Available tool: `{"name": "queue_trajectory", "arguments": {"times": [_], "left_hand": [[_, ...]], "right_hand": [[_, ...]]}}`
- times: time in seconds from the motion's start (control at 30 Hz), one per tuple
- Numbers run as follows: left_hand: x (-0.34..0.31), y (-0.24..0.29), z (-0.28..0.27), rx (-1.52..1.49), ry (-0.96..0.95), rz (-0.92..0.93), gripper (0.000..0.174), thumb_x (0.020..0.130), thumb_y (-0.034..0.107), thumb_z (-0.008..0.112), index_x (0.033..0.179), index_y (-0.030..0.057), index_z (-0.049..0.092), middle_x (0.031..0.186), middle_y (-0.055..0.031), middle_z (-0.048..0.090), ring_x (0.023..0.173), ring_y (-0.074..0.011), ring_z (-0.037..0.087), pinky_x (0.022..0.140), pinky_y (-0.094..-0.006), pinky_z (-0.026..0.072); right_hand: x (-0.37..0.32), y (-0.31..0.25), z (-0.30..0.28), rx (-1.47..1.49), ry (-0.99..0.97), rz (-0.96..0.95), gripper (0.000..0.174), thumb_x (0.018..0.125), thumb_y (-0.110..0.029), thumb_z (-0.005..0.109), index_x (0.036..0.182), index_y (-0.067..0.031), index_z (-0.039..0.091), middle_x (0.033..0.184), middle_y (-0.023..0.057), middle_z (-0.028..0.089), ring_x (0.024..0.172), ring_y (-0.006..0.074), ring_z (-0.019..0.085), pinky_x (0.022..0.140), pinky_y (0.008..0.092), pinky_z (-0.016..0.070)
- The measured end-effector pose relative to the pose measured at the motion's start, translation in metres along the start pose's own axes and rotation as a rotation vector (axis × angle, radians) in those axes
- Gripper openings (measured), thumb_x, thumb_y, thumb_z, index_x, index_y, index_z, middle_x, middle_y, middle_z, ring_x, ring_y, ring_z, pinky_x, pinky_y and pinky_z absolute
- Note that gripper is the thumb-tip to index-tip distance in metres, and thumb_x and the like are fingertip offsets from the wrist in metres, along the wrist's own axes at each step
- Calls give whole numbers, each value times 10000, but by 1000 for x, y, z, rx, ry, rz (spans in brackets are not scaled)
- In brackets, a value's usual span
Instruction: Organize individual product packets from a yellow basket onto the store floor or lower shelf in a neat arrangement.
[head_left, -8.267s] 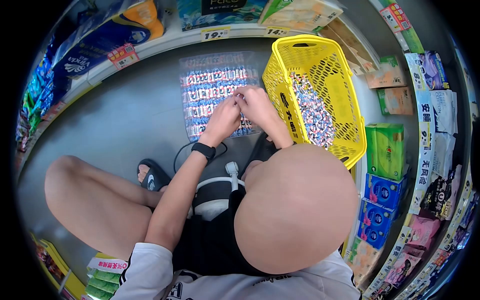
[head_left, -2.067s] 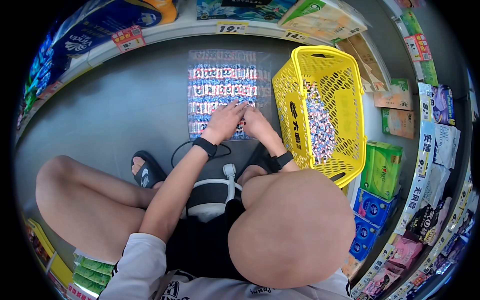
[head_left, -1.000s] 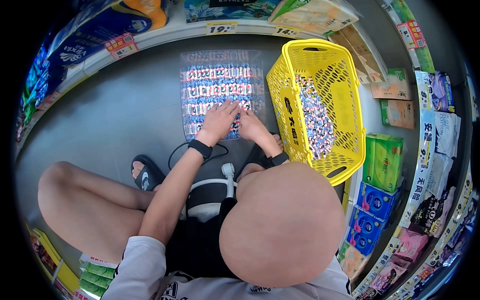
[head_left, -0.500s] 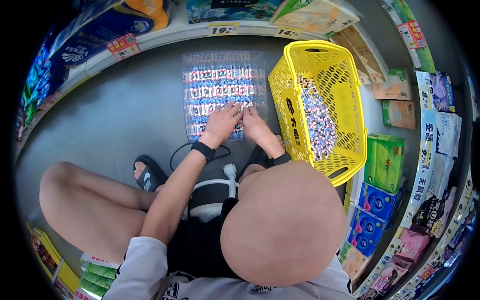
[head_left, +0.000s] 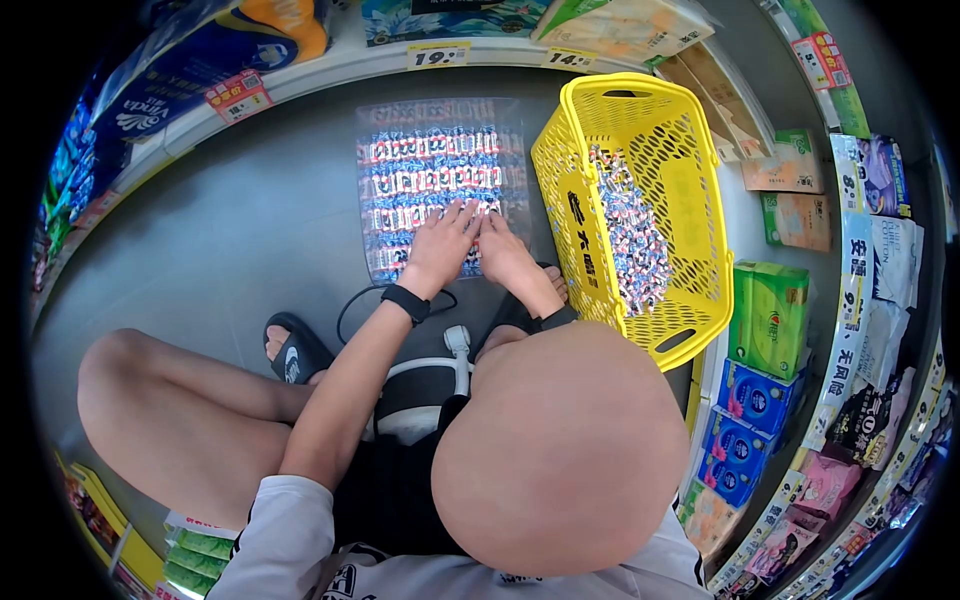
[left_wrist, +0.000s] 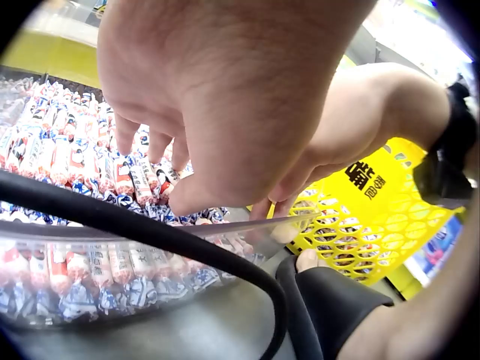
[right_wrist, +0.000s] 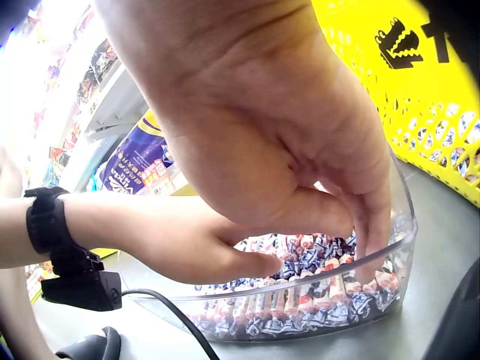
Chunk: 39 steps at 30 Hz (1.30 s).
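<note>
A clear plastic box (head_left: 368, 122) on the floor holds rows of wrapped candies (head_left: 430, 181) in white, red and blue twists. Over its near right part is my left hand (head_left: 440, 247), fingers fairly straight and reaching down at the candies. Beside it my right hand (head_left: 508, 254) dips inside the box's right wall, thumb angled toward the left hand. In the right wrist view, the right hand's fingers (right_wrist: 367, 236) point down along the clear wall among the candies. The left wrist view shows the left thumb (left_wrist: 193, 196) close over the wrappers.
A yellow basket (head_left: 575, 185) with a heap of loose candies stands just right of the box. Tissue packs (head_left: 768, 318) line the right shelf. A black cable (head_left: 343, 318) loops near the box, by a slippered foot (head_left: 297, 350).
Some eight seconds ago the fingertips met above the candies; now both hands are lower, side by side over the near right rows. Over the last second they have barely moved.
</note>
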<state>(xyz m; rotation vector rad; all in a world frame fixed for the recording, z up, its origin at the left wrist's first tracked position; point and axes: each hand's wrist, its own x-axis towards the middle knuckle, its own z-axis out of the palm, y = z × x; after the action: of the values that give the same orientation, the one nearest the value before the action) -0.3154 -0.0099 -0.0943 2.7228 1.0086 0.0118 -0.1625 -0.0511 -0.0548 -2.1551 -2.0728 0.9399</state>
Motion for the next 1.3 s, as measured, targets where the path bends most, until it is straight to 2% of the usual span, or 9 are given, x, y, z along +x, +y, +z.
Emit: {"name": "queue_trajectory", "arguments": {"times": [0.17, 0.53, 0.63, 0.7, 0.8, 0.9, 1.0, 1.1, 1.3], "left_hand": [[2, -1, -2, -58, 28, 49, 797, 791, 65, 764, 1529, 29, 467, 1632, -126, 423, 1507, -289, 422, 1209, -418, 411], [-1, -3, -8, -160, -4, 69, 789, 806, 15, 725, 1545, 20, 449, 1626, -141, 438, 1508, -309, 418, 1222, -422, 401], [-1, -10, -7, -167, 20, 94, 763, 821, 23, 721, 1535, 9, 453, 1616, -146, 447, 1497, -311, 433, 1216, -423, 404], [-1, -12, -5, -159, 43, 117, 760, 822, 44, 740, 1525, -1, 456, 1608, -145, 452, 1485, -311, 448, 1206, -423, 411], [-1, -14, -10, -200, 109, 137, 757, 817, 34, 734, 1522, -6, 459, 1598, -151, 471, 1474, -323, 461, 1208, -421, 411], [1, -11, -40, -314, 167, 119, 554, 855, -33, 605, 1408, -28, 565, 1469, -197, 582, 1385, -358, 539, 1136, -441, 477], [13, -3, -69, -453, 169, 106, 236, 872, -28, 592, 1092, -69, 667, 1087, -224, 700, 1007, -420, 674, 876, -486, 564], [23, 12, -102, -534, 299, 172, 201, 904, -8, 591, 1080, -63, 672, 1059, -218, 694, 966, -422, 674, 847, -490, 562], [41, 61, -152, -634, 299, 204, 157, 934, 33, 641, 1078, -21, 674, 1014, -195, 673, 919, -418, 669, 786, -490, 546]], "right_hand": [[3, 1, 0, 18, -15, 4, 580, 863, 62, 538, 1423, 193, 459, 1467, 391, 451, 1279, 507, 574, 1052, 496, 518], [6, -3, -8, 22, -81, 9, 618, 853, 50, 551, 1449, 182, 448, 1502, 420, 420, 1322, 507, 551, 1085, 497, 502], [5, -8, -12, 48, -98, 49, 589, 864, 42, 553, 1431, 175, 469, 1480, 414, 439, 1293, 504, 575, 1070, 503, 511], [0, -11, -11, -3, 53, 50, 522, 877, 36, 550, 1388, 142, 522, 1439, 383, 486, 1236, 498, 609, 1037, 508, 530], [-3, -17, -36, 79, -14, 102, 458, 887, 31, 561, 1339, 106, 561, 1356, 353, 567, 1182, 494, 636, 1015, 519, 538], [-11, -17, -57, 79, 22, 19, 394, 895, 15, 578, 1285, 62, 608, 1241, 313, 648, 1121, 492, 654, 976, 531, 549], [-23, -14, -76, 194, 244, -170, 345, 897, 20, 586, 1234, 34, 656, 1129, 295, 685, 1084, 486, 661, 937, 537, 550], [-43, -18, -105, 325, 386, -215, 312, 895, 38, 576, 1184, 17, 693, 1087, 286, 691, 1060, 479, 664, 901, 533, 548], [-87, 0, -154, 411, 558, -179, 207, 904, 16, 614, 1083, 30, 716, 1001, 256, 718, 899, 440, 696, 839, 485, 560]]}}
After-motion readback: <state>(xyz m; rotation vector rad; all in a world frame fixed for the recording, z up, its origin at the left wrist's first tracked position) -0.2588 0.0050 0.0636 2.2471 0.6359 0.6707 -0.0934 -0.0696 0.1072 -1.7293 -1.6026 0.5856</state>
